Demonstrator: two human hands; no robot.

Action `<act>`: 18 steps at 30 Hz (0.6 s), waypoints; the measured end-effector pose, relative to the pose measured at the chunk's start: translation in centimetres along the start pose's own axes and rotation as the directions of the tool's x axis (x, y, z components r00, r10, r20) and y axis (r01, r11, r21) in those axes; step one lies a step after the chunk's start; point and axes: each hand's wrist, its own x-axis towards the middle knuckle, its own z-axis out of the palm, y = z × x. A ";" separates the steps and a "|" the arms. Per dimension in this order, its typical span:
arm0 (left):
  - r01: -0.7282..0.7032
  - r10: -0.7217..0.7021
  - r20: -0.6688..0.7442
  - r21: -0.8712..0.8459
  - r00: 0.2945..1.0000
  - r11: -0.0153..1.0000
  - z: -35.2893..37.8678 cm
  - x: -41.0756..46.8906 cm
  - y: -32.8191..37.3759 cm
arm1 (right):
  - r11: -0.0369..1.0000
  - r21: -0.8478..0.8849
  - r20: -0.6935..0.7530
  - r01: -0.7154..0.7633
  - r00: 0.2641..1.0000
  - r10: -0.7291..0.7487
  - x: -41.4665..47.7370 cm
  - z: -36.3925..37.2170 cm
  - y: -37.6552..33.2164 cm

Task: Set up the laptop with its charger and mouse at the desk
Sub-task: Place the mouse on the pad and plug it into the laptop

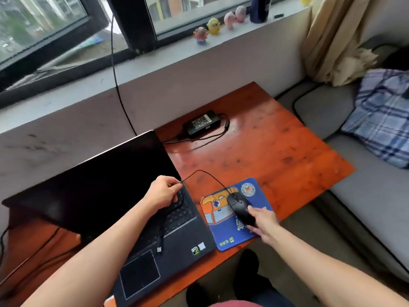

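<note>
An open black laptop (106, 191) stands on the red-brown wooden desk (276, 151), its screen dark. To its right lies a blue cartoon mouse pad (223, 227) with a black wired mouse (238, 203) on it. My right hand (263, 220) grips the near end of the mouse. My left hand (162, 192) pinches the mouse cable (205, 172) above the keyboard, and the cable's USB plug (159, 249) dangles loose over the palm rest. The black charger brick (202, 122) lies at the desk's far side, its lead running toward the laptop's back.
A grey windowsill with several small toy figures (213, 26) runs behind the desk. A black cable (115, 74) hangs from the window down behind the laptop. A grey sofa with a plaid pillow (380, 116) borders the desk's right side.
</note>
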 end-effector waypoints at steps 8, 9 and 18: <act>-0.017 0.026 -0.047 0.170 0.999 0.985 2.3 0.6 1.7 | 0.243 -0.919 0.273 0.312 0.945 -0.181 0.8 -1.8 -4.9; -0.022 0.030 -0.040 0.185 0.999 0.982 2.3 0.5 1.9 | 0.158 -0.927 0.297 0.340 0.924 -0.242 0.8 -1.7 -6.0; -0.188 0.186 0.039 0.333 0.982 0.924 2.9 -2.3 3.8 | -0.304 -0.461 0.868 0.834 0.354 -0.348 -1.7 7.8 -13.0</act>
